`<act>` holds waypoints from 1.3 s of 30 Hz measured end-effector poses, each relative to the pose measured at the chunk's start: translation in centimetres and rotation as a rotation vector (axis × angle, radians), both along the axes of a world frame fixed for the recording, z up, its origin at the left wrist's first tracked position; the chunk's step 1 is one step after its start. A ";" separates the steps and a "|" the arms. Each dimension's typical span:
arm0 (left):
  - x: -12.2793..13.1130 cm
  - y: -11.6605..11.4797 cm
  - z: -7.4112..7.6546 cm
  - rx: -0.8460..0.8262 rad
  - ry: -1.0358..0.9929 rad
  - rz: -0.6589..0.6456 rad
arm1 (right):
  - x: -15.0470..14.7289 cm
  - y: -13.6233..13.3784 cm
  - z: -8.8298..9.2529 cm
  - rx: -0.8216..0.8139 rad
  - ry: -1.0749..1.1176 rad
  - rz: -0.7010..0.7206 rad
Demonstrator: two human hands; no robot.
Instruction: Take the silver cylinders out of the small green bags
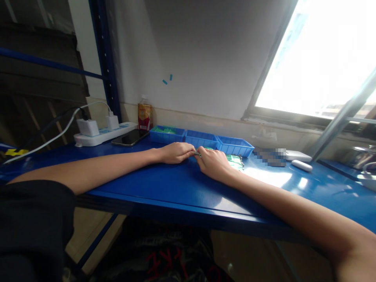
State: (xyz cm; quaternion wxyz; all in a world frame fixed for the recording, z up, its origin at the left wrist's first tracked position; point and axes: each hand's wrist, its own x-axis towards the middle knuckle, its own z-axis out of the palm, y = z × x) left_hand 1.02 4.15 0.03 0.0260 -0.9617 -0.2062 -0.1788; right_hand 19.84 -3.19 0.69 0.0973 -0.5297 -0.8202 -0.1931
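Blue-painted bench (164, 184), carrying the following, left to right:

White plastic power strip (123, 128), lying at the rear left and bearing two white block-shaped adapters (89, 127).

Black, flat, glass-faced phone (131, 138), lying just beside the strip.

Clear bottle with a red-and-orange label (145, 115), standing upright against the wall.

Blue plastic open-topped left bin (167, 137), holding green pieces.

Left hand (178, 152), its fingers drawing narrowly together at the left end of the small item below; whether it is gripping cannot be told.

Small, slim, grey-green item (197, 154), sitting between the two hands above the bench, mostly hidden by fingers.

Blue plastic open-topped middle bin (199, 141), standing behind the hands.

Right hand (214, 162), closing its fingers around the small item.

Blue plastic open-topped right bin (235, 150), standing end to end with the middle one.

Flat green-and-white panels (236, 161), lying partly behind the right hand.

White flat rectangular box (298, 156) and white rounded case (302, 165), lying near each other.
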 end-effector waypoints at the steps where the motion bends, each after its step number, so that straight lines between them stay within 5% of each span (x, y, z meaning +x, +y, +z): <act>1: 0.0 0.0 0.0 -0.002 0.000 0.001 | 0.0 0.1 0.0 -0.002 -0.006 -0.002; 27: 0.0 0.0 -0.2 0.001 -0.018 0.001 | 0.2 0.6 -0.3 -0.029 0.022 -0.011; 39: 0.0 0.3 -0.5 0.043 -0.115 -0.003 | 3.5 4.9 -0.1 0.283 0.297 0.000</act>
